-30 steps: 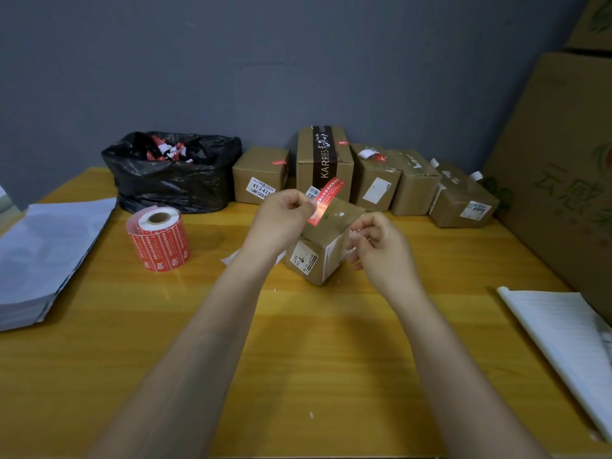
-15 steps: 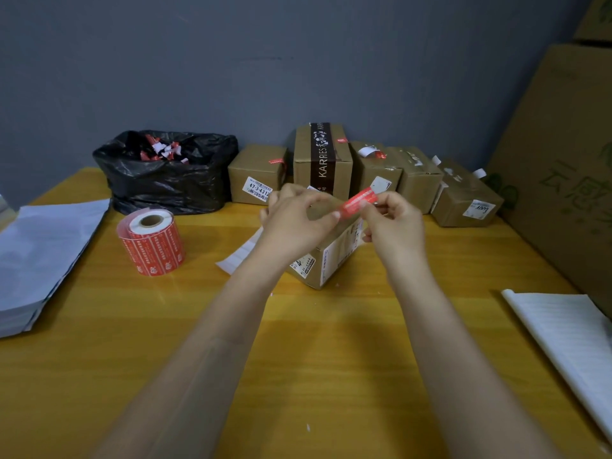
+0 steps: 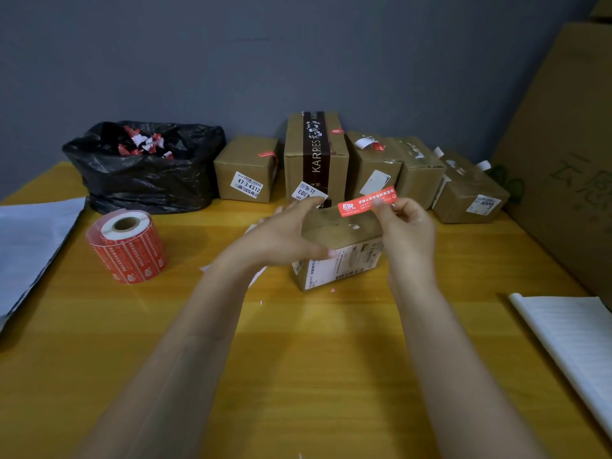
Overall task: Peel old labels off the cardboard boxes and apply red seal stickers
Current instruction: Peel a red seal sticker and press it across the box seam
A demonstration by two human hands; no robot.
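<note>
A small cardboard box (image 3: pixel 341 246) with a printed white label on its front sits mid-table. My left hand (image 3: pixel 281 235) holds the box's left side, thumb and fingers spread around it. My right hand (image 3: pixel 405 226) pinches one end of a red seal sticker (image 3: pixel 366 201), which stretches flat just above the box's top far edge. A roll of red seal stickers (image 3: pixel 127 246) stands to the left.
Several cardboard boxes (image 3: pixel 316 157) line the wall, some with white labels. A black bag (image 3: pixel 145 173) of peeled scraps sits back left. White sheets (image 3: pixel 29 246) lie at left, more paper (image 3: pixel 576 336) at right, and a big carton (image 3: pixel 569 154) stands at right.
The red sticker passed from my left hand to my right hand and now lies level above the box. My left hand moved down onto the box's side.
</note>
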